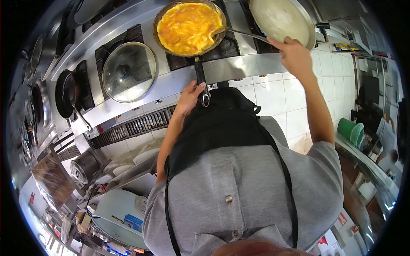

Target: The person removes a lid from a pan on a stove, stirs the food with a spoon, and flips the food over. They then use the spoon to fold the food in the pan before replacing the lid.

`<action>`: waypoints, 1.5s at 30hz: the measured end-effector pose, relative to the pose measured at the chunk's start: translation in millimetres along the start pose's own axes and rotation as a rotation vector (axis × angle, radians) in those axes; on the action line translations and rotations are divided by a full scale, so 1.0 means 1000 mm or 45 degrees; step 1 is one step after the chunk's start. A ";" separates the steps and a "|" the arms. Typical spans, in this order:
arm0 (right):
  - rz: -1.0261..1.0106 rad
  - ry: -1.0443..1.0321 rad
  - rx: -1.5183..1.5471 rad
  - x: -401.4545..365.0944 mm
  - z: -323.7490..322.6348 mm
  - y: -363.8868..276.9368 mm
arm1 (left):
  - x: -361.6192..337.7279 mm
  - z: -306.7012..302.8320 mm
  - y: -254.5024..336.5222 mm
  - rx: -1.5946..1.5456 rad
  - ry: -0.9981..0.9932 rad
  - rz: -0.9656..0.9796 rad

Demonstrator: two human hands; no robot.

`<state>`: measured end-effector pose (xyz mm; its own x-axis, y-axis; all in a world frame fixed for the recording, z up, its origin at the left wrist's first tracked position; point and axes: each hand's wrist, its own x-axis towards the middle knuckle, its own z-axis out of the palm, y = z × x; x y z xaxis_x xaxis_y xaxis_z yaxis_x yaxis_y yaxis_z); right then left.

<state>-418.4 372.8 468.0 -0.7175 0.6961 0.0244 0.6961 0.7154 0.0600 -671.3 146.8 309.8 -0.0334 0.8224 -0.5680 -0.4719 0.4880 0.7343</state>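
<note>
My left hand (188, 97) is closed round the black handle of a frying pan (197, 54) on the stove. In that pan lies a yellow omelette (188, 27) with pinkish bits, its surface glossy and wet. My right hand (294, 55) grips the end of a long, thin metal spoon (245, 32), fingers pinched with the index finger stretched along the handle. The spoon's head dips into the egg at the omelette's right side. Beyond my right hand stands a wide pan (279, 21) of whitish, cloudy liquid.
Left of the frying pan, a glass lid (129, 71) rests over a burner. Farther left sits a black pan (65, 94). The steel stove edge (239, 66) runs close before my body. A large pot (84, 166) and a green container (349, 131) stand at the sides.
</note>
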 end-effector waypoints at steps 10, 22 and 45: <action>-0.094 0.171 -0.343 0.035 -0.046 0.018 | 0.002 0.000 0.001 0.025 -0.001 -0.007; -0.515 0.149 -0.335 0.114 0.003 0.085 | -0.001 0.001 -0.001 0.081 0.013 -0.014; -0.389 0.173 -0.081 0.102 0.022 0.095 | -0.004 0.007 0.007 0.100 0.072 -0.088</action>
<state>-425.3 512.8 453.9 -0.8925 0.4324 0.1283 0.4483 0.8817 0.1469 -668.0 148.5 319.9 -0.0539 0.7692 -0.6367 -0.4047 0.5661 0.7182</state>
